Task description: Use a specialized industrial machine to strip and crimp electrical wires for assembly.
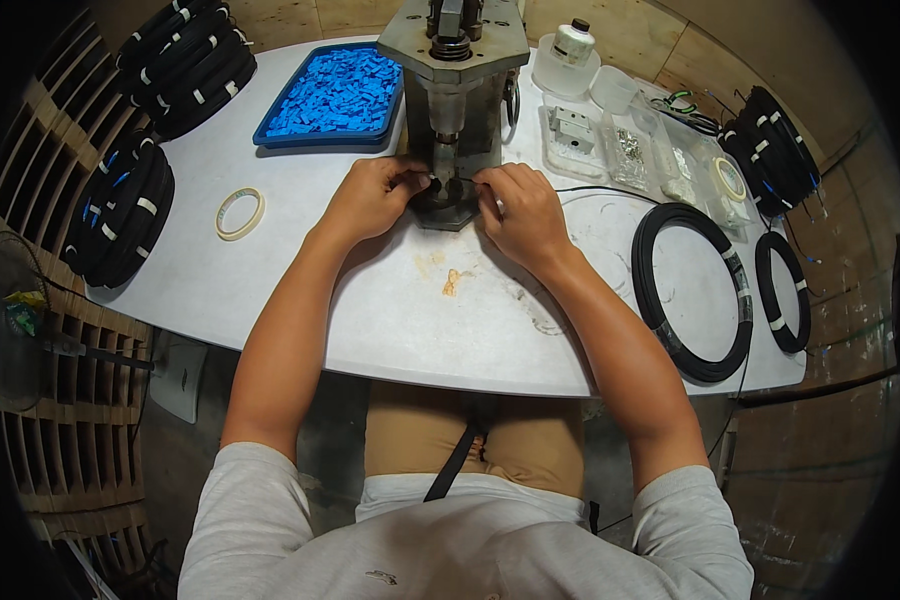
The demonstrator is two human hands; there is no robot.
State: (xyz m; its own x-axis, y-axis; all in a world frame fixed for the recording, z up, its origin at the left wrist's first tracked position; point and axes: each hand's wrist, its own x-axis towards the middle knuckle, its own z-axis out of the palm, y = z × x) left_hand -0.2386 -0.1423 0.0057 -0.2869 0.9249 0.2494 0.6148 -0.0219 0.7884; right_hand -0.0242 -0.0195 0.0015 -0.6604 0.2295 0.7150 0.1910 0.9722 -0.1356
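A grey metal bench press point(454, 75) stands at the far middle of the table, its ram lowered close to the small die at its base point(448, 212). On the left side of the die, my left hand point(378, 192) is closed in a pinch; what lies between the fingertips is too small to make out. Opposite it, my right hand point(525, 208) has its thumb and fingers bent together at the die's right side. A thin black cable point(600, 189) runs from behind that hand to a large black cable coil point(642, 270) on the right.
A blue tray point(260, 136) of small blue plastic pieces sits left of the press. Tape point(220, 226) and stacked cable coils point(120, 210) lie farther left. Clear containers point(625, 150) of small parts, a white bottle point(573, 42) and a smaller coil point(781, 292) occupy the right.
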